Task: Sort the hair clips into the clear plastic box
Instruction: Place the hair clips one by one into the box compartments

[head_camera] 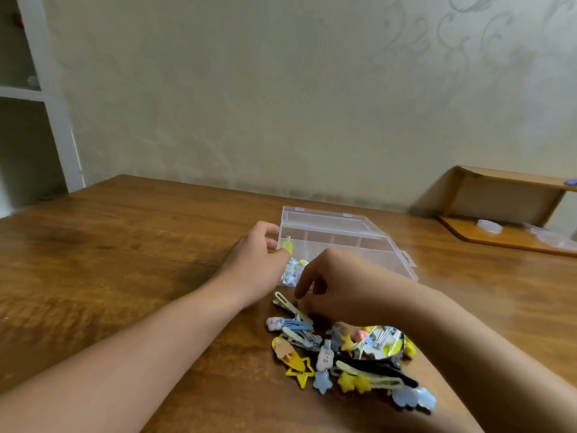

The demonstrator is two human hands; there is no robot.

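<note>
Head view, pastel hair clips (340, 354) (heaped), clear box (343, 242)

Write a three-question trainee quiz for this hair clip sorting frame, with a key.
1. True or false: the clear plastic box already holds some clips.
2. Which hand reaches into the pile of hair clips? A left, B right.
3. What does the left hand touch?
Key: 1 true, blue and yellow clips lie at its left end. 2 B, the right hand. 3 The box's left end.
</note>
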